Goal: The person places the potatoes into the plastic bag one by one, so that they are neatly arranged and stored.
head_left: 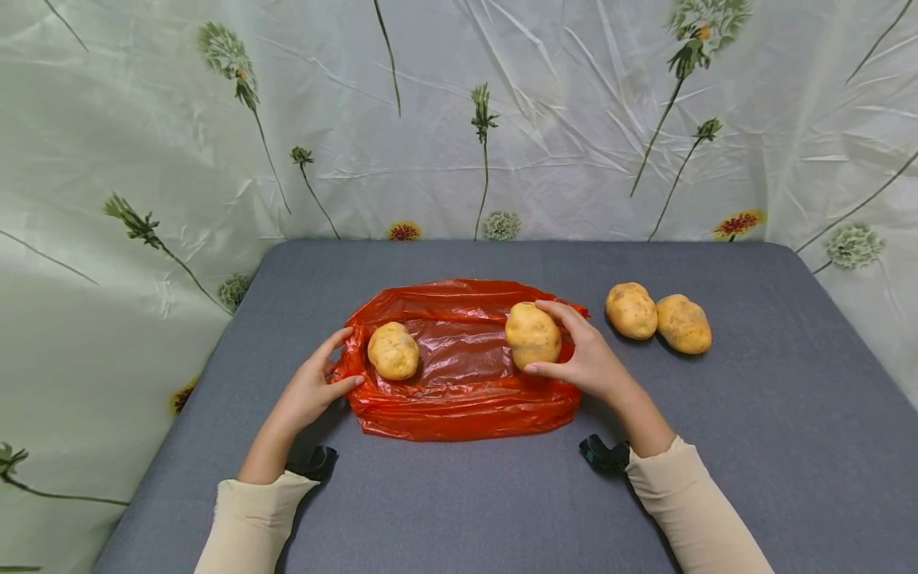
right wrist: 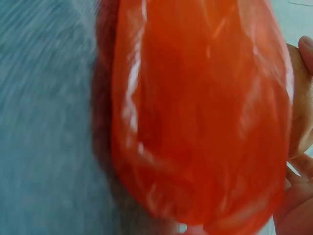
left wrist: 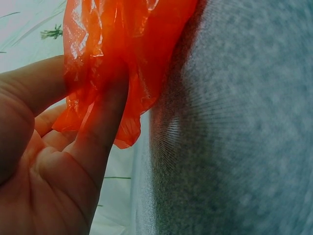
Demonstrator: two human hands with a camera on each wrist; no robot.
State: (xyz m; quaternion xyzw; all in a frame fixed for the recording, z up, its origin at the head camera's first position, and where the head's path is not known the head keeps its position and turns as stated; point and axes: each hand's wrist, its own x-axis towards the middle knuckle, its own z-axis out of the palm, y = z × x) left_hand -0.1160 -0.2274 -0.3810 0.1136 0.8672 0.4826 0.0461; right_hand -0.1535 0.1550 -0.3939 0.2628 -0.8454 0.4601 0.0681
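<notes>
A red plastic bag (head_left: 459, 418) lies spread on the table, its sides bunched up around a flattened middle. One potato (head_left: 393, 351) sits inside at the left end. The left hand (head_left: 313, 388) grips the bag's left edge, thumb and fingers apart; in the left wrist view the thin red plastic (left wrist: 142, 44) covers some fingertips. Over the bag's right end, the right hand (head_left: 584, 355) holds a second potato (head_left: 532, 335) between thumb and fingers. From the right wrist, the bag's side (right wrist: 195, 112) hides most of that potato (right wrist: 299, 103).
Two more potatoes, one (head_left: 631, 311) beside the other (head_left: 684, 324), lie to the right of the bag on the grey table (head_left: 459, 510). Behind the table hangs a pale flower-patterned sheet (head_left: 416, 159). Black straps (head_left: 605, 455) are worn at both wrists.
</notes>
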